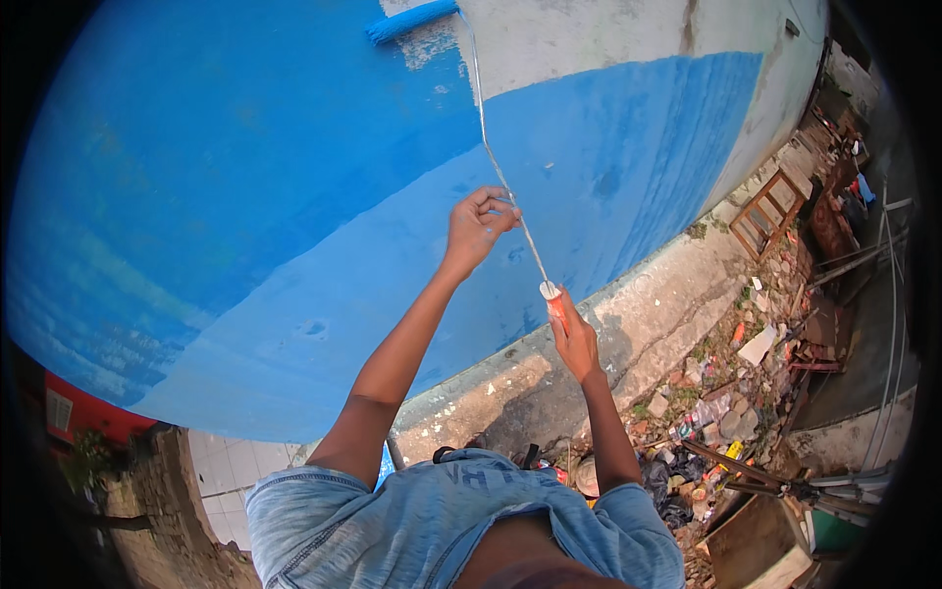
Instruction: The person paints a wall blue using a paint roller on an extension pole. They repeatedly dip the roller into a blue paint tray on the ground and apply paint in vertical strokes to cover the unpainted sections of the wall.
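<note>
My right hand point(576, 340) is closed around the orange handle of a paint roller point(556, 298). Its long bent metal rod runs up to a blue-coated roller sleeve point(412, 20), which lies against the wall at the top. My left hand point(478, 224) is at the middle of the rod, fingers curled, with the fingertips at the metal; paint specks show on the skin. The wall point(294, 147) bears deep blue paint on the left, lighter blue below and to the right, and bare whitish plaster point(574, 37) at the top right.
A concrete ledge point(655, 302) runs along the wall's foot. Rubble and litter point(706, 412) lie right of it, with a wooden frame point(767, 215) farther up and poles point(780, 478) at lower right. White tiles point(228, 464) and a brick wall point(158, 508) are at lower left.
</note>
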`<state>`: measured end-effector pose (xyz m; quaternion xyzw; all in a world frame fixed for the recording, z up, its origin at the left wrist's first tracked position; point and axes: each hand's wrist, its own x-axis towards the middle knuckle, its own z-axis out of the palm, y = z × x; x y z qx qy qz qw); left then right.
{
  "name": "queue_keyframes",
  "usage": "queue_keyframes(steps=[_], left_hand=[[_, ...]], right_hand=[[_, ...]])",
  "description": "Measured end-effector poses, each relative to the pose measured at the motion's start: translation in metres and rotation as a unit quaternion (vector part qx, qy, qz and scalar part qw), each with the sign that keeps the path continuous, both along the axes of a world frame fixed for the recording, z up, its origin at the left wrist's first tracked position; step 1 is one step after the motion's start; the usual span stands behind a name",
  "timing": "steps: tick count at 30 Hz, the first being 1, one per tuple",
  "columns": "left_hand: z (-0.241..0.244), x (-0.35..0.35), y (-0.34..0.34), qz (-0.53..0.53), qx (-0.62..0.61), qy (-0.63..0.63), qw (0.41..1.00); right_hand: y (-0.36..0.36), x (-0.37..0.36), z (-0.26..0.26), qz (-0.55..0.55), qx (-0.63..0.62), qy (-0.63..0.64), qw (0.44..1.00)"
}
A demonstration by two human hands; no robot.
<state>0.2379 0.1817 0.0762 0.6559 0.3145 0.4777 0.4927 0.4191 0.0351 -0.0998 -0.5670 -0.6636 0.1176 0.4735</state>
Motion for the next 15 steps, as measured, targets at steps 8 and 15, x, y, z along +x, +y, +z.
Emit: queue_keyframes(steps=[8,15], left_hand=[[-0.075,-0.003,-0.021,-0.006,-0.080,0.081,0.993],[-0.097,0.000,-0.032,-0.015,-0.094,0.113,0.989]], right_hand=[[-0.051,0.001,-0.069,-0.009,-0.119,0.027,0.993],[-0.068,0.005,-0.087,-0.007,-0.105,0.006,0.994]])
